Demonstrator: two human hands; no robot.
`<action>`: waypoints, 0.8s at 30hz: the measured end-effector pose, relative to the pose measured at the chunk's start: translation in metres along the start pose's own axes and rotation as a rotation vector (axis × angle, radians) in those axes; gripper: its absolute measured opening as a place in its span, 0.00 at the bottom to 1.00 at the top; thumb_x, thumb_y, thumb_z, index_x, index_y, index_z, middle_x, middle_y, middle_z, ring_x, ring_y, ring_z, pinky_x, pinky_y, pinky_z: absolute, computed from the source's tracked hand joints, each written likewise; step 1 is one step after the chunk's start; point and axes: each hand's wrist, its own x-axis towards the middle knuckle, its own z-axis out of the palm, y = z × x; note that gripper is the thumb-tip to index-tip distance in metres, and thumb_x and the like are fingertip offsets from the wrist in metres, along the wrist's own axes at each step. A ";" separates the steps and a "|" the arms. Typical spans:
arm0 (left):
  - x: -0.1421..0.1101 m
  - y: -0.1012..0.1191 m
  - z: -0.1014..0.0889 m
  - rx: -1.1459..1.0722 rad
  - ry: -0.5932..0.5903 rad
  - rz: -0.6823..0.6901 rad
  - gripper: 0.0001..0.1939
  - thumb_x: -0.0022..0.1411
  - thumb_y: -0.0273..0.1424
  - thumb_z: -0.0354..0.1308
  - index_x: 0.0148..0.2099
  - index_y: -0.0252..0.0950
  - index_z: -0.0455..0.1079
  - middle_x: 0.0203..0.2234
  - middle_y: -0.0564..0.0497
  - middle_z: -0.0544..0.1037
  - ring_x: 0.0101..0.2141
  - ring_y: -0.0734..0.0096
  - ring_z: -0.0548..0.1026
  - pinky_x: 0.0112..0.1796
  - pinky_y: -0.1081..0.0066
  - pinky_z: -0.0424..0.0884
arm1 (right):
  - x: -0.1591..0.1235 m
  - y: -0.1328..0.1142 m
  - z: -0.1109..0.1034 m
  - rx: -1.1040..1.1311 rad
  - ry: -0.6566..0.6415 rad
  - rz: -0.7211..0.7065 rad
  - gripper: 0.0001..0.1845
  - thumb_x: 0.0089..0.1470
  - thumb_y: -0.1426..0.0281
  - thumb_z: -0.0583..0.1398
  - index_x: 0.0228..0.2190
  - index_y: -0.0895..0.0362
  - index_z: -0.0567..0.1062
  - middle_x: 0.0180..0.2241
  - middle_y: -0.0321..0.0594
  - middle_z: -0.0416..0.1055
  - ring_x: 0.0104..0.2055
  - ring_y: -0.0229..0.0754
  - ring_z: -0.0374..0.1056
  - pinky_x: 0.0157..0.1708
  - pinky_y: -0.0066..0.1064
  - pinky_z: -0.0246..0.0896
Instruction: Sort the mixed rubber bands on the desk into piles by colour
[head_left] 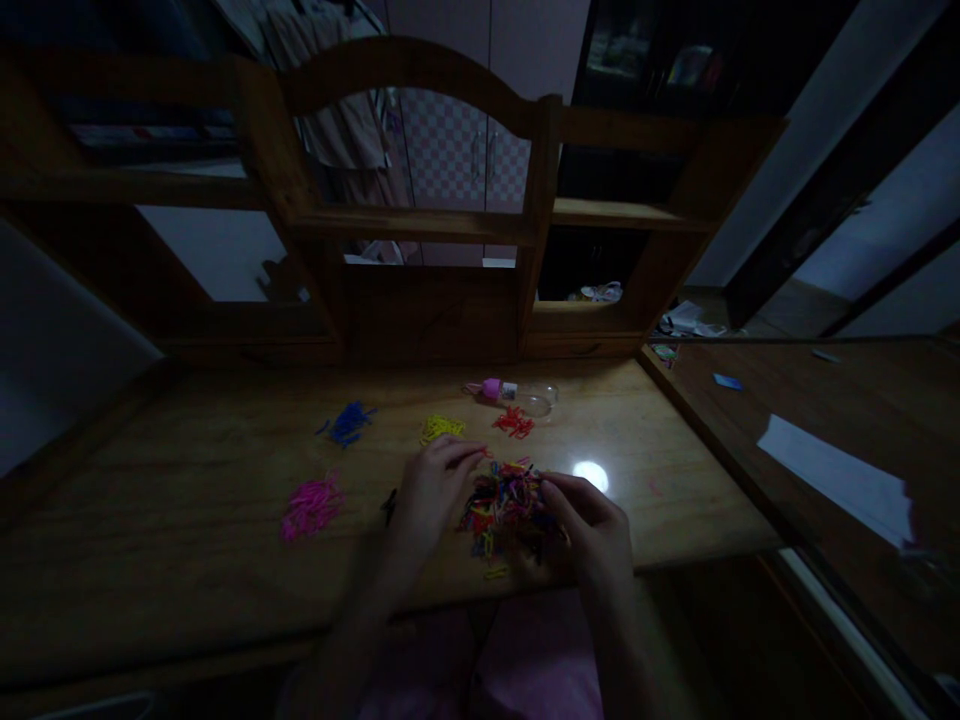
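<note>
A mixed heap of small coloured bands (504, 503) lies on the wooden desk (225, 480) between my hands. My left hand (433, 490) rests at the heap's left edge, fingers pinched together at its top. My right hand (592, 525) touches the heap's right side with curled fingers. What either hand pinches is too small to make out. Sorted little piles lie beyond: pink (311, 506) at left, blue (349, 422), yellow (441, 428) and red (514, 423).
A clear bottle with a pink cap (517, 394) lies on its side behind the red pile. A wooden shelf unit (420, 230) rises at the desk's back. White paper (832, 475) lies on the dark surface to the right. A light glare (590, 474) shines on the desk.
</note>
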 end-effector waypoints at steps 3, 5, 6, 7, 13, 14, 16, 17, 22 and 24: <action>0.037 0.000 0.001 0.140 -0.152 0.116 0.08 0.58 0.27 0.59 0.37 0.39 0.79 0.35 0.48 0.81 0.37 0.63 0.77 0.42 0.66 0.71 | 0.001 0.001 -0.003 0.004 0.019 0.018 0.13 0.48 0.61 0.67 0.35 0.55 0.81 0.35 0.41 0.79 0.39 0.47 0.75 0.40 0.35 0.71; 0.057 0.003 0.005 0.164 -0.219 0.171 0.10 0.58 0.25 0.58 0.40 0.39 0.79 0.37 0.47 0.81 0.39 0.62 0.77 0.45 0.65 0.70 | 0.002 0.000 -0.002 0.030 0.024 0.027 0.14 0.49 0.60 0.67 0.36 0.55 0.81 0.35 0.41 0.79 0.39 0.47 0.75 0.40 0.36 0.71; 0.064 0.006 0.007 0.169 -0.227 0.189 0.10 0.58 0.25 0.58 0.41 0.39 0.79 0.39 0.47 0.81 0.41 0.62 0.77 0.46 0.64 0.69 | 0.002 -0.001 -0.002 0.042 0.024 0.030 0.14 0.48 0.61 0.67 0.36 0.55 0.81 0.35 0.41 0.79 0.39 0.47 0.75 0.40 0.36 0.72; 0.066 0.008 0.008 0.166 -0.222 0.200 0.11 0.58 0.25 0.58 0.42 0.39 0.78 0.40 0.47 0.81 0.43 0.62 0.77 0.48 0.63 0.68 | 0.002 -0.002 -0.001 0.053 0.024 0.028 0.14 0.48 0.61 0.67 0.36 0.55 0.81 0.35 0.41 0.79 0.39 0.48 0.75 0.40 0.36 0.72; 0.027 0.030 0.006 -0.224 -0.347 0.065 0.11 0.62 0.36 0.57 0.42 0.39 0.78 0.36 0.49 0.82 0.37 0.65 0.79 0.40 0.68 0.73 | 0.000 -0.007 0.002 0.044 0.015 -0.026 0.11 0.49 0.63 0.67 0.35 0.55 0.81 0.36 0.40 0.79 0.40 0.47 0.75 0.42 0.36 0.70; 0.018 0.033 0.005 -0.290 -0.392 0.025 0.11 0.60 0.36 0.58 0.42 0.39 0.78 0.35 0.49 0.82 0.37 0.65 0.79 0.39 0.69 0.73 | -0.001 -0.009 0.003 0.023 0.008 -0.033 0.11 0.49 0.63 0.66 0.35 0.55 0.81 0.36 0.40 0.79 0.40 0.47 0.75 0.41 0.36 0.70; 0.003 0.037 0.003 -0.340 -0.399 -0.018 0.10 0.57 0.34 0.61 0.41 0.39 0.79 0.35 0.49 0.82 0.36 0.65 0.79 0.38 0.70 0.73 | -0.003 -0.011 0.006 -0.009 -0.012 -0.049 0.10 0.50 0.64 0.66 0.35 0.55 0.81 0.35 0.40 0.79 0.39 0.47 0.75 0.40 0.35 0.70; -0.002 0.038 0.002 -0.333 -0.369 -0.021 0.08 0.56 0.33 0.62 0.39 0.39 0.79 0.34 0.50 0.82 0.36 0.66 0.79 0.39 0.70 0.73 | -0.004 -0.013 0.008 -0.021 -0.027 -0.056 0.10 0.50 0.64 0.66 0.34 0.55 0.81 0.35 0.40 0.79 0.39 0.47 0.75 0.40 0.35 0.70; -0.019 0.028 -0.023 -0.165 -0.175 -0.009 0.05 0.56 0.30 0.62 0.34 0.41 0.79 0.31 0.53 0.82 0.35 0.67 0.79 0.39 0.71 0.73 | -0.009 -0.014 0.014 -0.060 -0.084 -0.046 0.10 0.49 0.64 0.67 0.34 0.55 0.81 0.36 0.41 0.79 0.41 0.46 0.75 0.43 0.35 0.69; -0.028 0.013 -0.039 -0.035 -0.059 -0.031 0.05 0.57 0.31 0.61 0.33 0.42 0.79 0.32 0.53 0.82 0.36 0.66 0.79 0.40 0.70 0.74 | -0.008 -0.010 0.014 -0.047 -0.090 -0.011 0.11 0.48 0.63 0.68 0.34 0.55 0.81 0.36 0.41 0.79 0.40 0.46 0.75 0.42 0.34 0.70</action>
